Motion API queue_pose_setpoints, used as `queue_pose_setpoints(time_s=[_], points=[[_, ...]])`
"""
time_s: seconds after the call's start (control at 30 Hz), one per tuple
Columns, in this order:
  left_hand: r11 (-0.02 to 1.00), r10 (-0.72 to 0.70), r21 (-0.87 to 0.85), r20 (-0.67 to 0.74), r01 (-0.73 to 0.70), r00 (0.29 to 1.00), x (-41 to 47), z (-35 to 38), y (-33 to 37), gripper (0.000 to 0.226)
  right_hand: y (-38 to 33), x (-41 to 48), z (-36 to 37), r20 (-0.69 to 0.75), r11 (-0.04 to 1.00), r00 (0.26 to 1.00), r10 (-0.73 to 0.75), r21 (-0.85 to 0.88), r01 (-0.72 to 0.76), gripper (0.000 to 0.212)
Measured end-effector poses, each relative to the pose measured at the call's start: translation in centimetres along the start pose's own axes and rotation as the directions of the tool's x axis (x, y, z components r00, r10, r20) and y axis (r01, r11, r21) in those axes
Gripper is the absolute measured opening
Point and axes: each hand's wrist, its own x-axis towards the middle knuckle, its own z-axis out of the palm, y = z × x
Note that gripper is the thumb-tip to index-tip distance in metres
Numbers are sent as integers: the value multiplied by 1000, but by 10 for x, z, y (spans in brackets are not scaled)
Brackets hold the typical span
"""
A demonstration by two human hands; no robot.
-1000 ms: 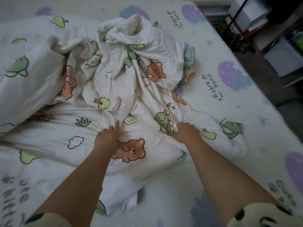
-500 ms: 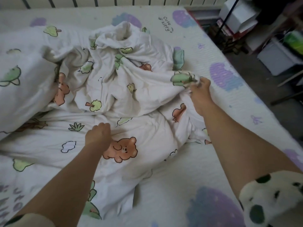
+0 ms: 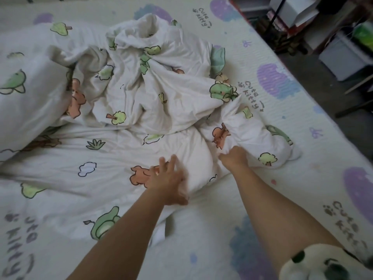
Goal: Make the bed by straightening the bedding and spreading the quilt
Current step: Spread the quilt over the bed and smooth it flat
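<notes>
Most of the job looks undone. The bed (image 3: 314,162), its cover printed with purple shapes and "Cute Kitty" lettering, lies fairly smooth and bare along the right side and bottom of the frame, so the under-layer probably needs little more.

The quilt (image 3: 161,102), white with bears, trees and green animals, is the problem. It sits heaped and twisted across the upper left and centre, with a knotted peak near the top middle and a thick roll at the far left. Only the lower left holds a flatter stretch. None of it reaches the bed's right edge.

The left hand (image 3: 167,180) rests on the quilt's near edge at centre frame, its grip apart and fingers spread, though motion blur softens it. The right hand (image 3: 235,158), just to its right, has its grip clamped on a bunched fold of quilt. The heap has yet to be untwisted and drawn out flat over the bed.
</notes>
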Motion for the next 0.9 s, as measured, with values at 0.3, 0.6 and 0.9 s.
queue_pose_setpoints(time_s=[0.3,0.6,0.9], points=[[739,-406,-674,-430,13,806,-29,-45,-52,24,30,-37,8,60,946,981,186,259,-195,67],[702,-457,-699,-591,-138,665,-71,-106,-81,29,11,-45,15,285,739,917,278,546,-394,61],[667,-694,-725,-523,170,495,-42,-130,-65,20,-24,39,-33,187,755,962,201,596,-273,45]])
